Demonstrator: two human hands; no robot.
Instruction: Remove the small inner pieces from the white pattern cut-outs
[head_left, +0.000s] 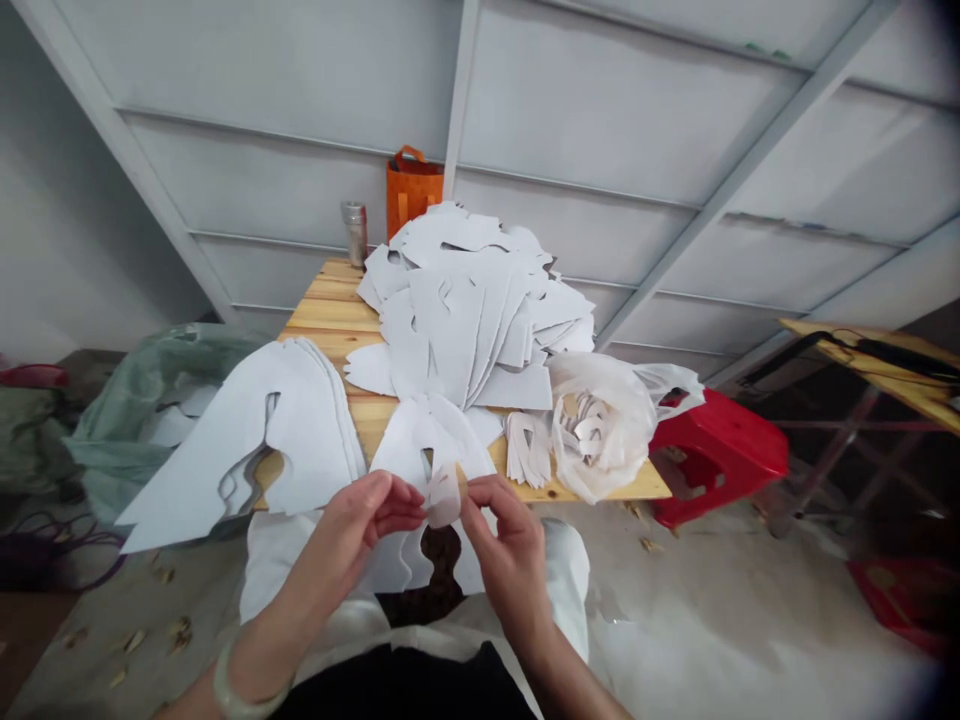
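Note:
Between my two hands is a small white cut piece (444, 498) with a tan strip along its right edge. My left hand (360, 515) pinches its left side, and my right hand (504, 525) pinches the tan edge. Right under them lies a large white cut-out sheet (409, 432) with a shaped opening, reaching over the table edge onto my lap. To the left, a stack of similar white cut-out sheets (315, 420) overhangs the table. A small pile of little cut pieces (528, 450) sits right of my hands, beside a clear plastic bag (600, 455) holding more of them.
A large heap of white sheets (465, 320) covers much of the wooden table (322, 312). Behind it stand an orange bag (414, 190) and a clear cup (355, 232). A green plastic bag (112, 410) is at left, a red stool (724, 450) at right.

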